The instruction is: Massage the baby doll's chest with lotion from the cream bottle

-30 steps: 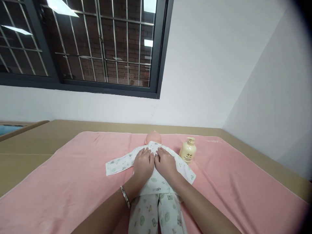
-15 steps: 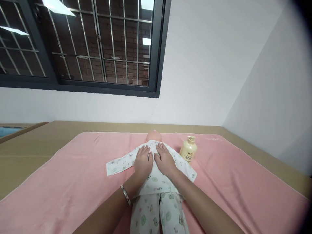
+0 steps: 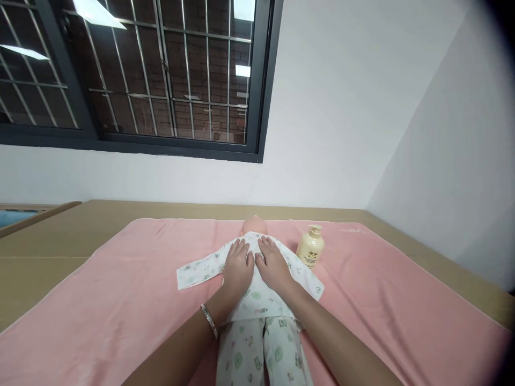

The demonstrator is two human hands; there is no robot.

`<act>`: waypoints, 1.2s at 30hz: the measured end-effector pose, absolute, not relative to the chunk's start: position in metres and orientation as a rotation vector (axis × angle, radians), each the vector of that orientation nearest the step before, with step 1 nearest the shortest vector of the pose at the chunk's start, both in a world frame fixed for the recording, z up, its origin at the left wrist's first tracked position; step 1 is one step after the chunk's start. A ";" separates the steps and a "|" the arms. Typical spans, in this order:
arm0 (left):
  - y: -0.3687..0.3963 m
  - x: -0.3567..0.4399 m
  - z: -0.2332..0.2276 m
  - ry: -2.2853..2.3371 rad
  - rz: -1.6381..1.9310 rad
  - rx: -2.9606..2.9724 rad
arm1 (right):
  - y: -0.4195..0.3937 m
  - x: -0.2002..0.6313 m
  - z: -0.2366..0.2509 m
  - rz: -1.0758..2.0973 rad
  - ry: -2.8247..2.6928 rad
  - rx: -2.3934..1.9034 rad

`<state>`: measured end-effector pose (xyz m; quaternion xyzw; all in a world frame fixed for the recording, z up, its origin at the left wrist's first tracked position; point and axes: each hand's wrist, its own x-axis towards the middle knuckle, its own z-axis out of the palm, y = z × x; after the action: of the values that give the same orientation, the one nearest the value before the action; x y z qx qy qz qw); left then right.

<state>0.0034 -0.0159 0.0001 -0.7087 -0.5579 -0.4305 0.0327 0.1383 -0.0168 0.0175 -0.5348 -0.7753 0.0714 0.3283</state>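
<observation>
A baby doll (image 3: 255, 225) lies on its back on a pink sheet (image 3: 153, 257), its head toward the wall. It wears a white printed top (image 3: 257, 300) and matching trousers (image 3: 241, 348). My left hand (image 3: 238, 268) rests flat on the left side of its chest, fingers stretched out. On the right side of the chest lies my right hand (image 3: 274, 266), also flat with its fingers extended. The thumbs are close together near the middle. Neither hand grips anything. The doll's sleeves spread out to both sides. A silvery bracelet circles my left wrist.
A pale yellow pump bottle (image 3: 310, 247) stands on the sheet right of the doll, close to its sleeve. The sheet covers a wooden surface (image 3: 52, 257) that reaches the white wall (image 3: 322, 118). A barred window (image 3: 169, 80) is at the upper left.
</observation>
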 end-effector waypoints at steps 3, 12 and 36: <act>-0.015 0.004 0.001 -1.695 -1.291 -2.205 | -0.017 0.139 0.017 0.182 -2.032 -1.397; -0.013 0.001 0.001 -1.650 -1.261 -2.315 | -0.038 0.132 0.030 -0.005 -1.992 -1.563; -0.025 0.004 0.009 -1.704 -1.179 -2.099 | -0.042 0.129 0.033 -0.137 -2.118 -1.585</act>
<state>0.0040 -0.0252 0.0092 -0.7084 -0.5750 -0.3980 0.0958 0.1287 -0.0424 0.0326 -0.5803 -0.7754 -0.0502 0.2441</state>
